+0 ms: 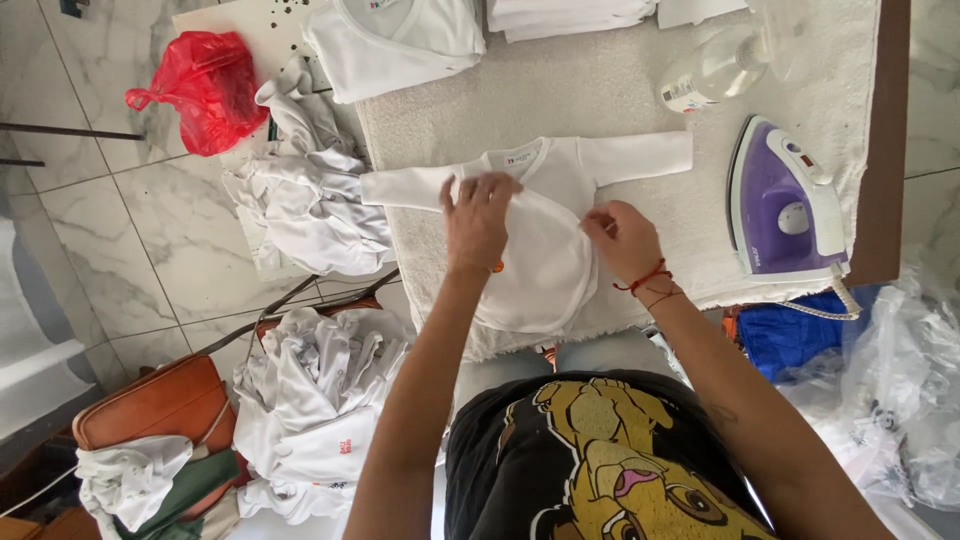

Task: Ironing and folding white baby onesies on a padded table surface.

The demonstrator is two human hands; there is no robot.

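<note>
Partly hidden: bodysuit (545,250) under hands | iron (785,205) beside | bottle (715,65) blurred

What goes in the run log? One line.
left hand: pinching white baby garment | right hand: pinching same garment | iron: resting beside | surface: towel

Place: I read this as a home ironing corner.
Floor: marble-look floor tiles (150,230).
Table: towel-covered table (600,90) carrying a purple steam iron (785,200) and a spray bottle (715,65).
Laundry: I see folded white garments (400,35) stacked above, and crumpled white clothes (315,395) heaped over an orange bag (150,405).
</note>
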